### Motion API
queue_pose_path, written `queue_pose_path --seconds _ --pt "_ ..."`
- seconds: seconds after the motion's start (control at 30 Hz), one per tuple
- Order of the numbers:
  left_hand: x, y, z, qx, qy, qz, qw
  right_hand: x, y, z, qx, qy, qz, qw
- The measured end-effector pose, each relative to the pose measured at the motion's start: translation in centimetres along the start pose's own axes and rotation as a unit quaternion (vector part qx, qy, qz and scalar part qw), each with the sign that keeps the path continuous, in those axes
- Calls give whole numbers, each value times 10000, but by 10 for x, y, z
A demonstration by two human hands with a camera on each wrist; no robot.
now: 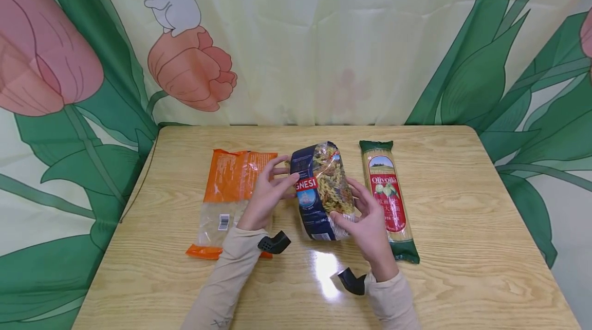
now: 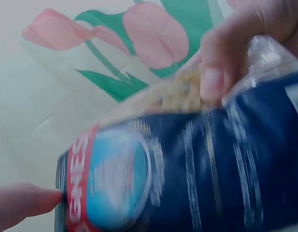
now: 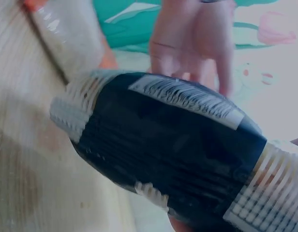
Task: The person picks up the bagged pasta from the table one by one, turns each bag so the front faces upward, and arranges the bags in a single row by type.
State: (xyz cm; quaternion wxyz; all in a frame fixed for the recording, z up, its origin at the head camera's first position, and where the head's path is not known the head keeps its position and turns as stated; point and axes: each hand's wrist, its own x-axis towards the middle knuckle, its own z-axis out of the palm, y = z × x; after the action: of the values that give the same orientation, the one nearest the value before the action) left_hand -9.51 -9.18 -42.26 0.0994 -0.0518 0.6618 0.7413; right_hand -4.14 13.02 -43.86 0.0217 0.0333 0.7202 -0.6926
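Observation:
A dark blue bag of spiral pasta (image 1: 309,206) with a red AGNESI band and a clear window is held up over the table. My left hand (image 1: 268,194) grips its left side, thumb on the front. At the lower right side, my right hand (image 1: 372,224) holds the bag with the thumb across the front and the other fingers behind. The left wrist view shows the blue front of the pasta bag (image 2: 197,164), blurred. In the right wrist view, the bag's barcoded end (image 3: 163,130) faces the camera, and my left hand (image 3: 192,43) is behind it.
On the wooden table (image 1: 462,206), a clear and orange packet (image 1: 226,181) lies partly under my left arm. To the right lies an Olivoilà spaghetti packet (image 1: 386,191), partly behind my right hand. A floral curtain (image 1: 324,62) hangs behind the table.

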Motion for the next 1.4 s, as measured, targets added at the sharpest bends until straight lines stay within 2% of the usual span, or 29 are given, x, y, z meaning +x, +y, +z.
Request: queue_pose_path --seconds 0.27,0.47,0.6,0.83,0.97,1.07,1.2,1.3,1.4 --pt "-2 1 -3 175 164 376 9990 4 2 -8 1040 -9 337 9940" --pt "0 3 -2 166 295 477 9983 4 3 -8 1485 76 688 9865" --pt "3 1 -3 191 226 381 9988 4 3 -7 1624 18 801 9835" --pt "10 -6 -6 -112 -270 -143 9995 3 2 -7 1881 -116 862 9783" --pt "12 -8 -6 -236 -35 -242 9994 4 3 -8 1812 -297 850 9793" --pt "13 -9 -5 -261 271 -145 9992 5 4 -10 1720 -467 784 9809" --pt "12 -9 -3 -382 493 14 9981 7 3 -11 1603 -591 795 9821" --pt "10 -8 -2 -496 635 131 9967 7 1 -10 1261 -547 870 9867" --pt "10 -9 -1 -645 791 204 9946 7 0 -7 694 -448 845 9930"
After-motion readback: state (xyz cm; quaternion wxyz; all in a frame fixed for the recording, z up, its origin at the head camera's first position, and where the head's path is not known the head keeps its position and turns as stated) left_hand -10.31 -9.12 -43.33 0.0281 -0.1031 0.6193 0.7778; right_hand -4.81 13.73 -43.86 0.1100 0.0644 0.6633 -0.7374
